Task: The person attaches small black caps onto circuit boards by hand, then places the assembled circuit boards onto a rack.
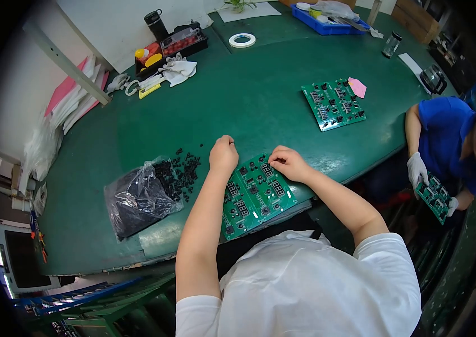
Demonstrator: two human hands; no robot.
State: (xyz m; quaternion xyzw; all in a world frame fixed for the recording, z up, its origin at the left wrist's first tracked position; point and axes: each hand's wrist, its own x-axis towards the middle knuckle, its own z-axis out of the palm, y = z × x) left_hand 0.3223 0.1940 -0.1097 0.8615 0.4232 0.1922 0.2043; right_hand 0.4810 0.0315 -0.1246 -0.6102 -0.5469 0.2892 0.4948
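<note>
A green circuit board (255, 212) with several digit displays and black buttons lies at the table's near edge in front of me. Over its far left corner is my left hand (224, 154), fingers curled closed; whatever they may hold is hidden. My right hand (289, 163) is at the board's far right side, thumb and fingertips pinched close to a display. Anything in that pinch is too small to make out. Left of the board, small black plastic parts (181, 174) are spilled from a clear plastic bag (140, 199) full of the same dark pieces.
A second circuit board (336, 104) with a pink paper tag (357, 87) lies farther right. Beyond are a tape roll (242, 40), a blue tray (328, 23), a glass bottle (392, 45) and white gloves (178, 71). At right, a gloved co-worker (445, 129) holds another board (434, 197).
</note>
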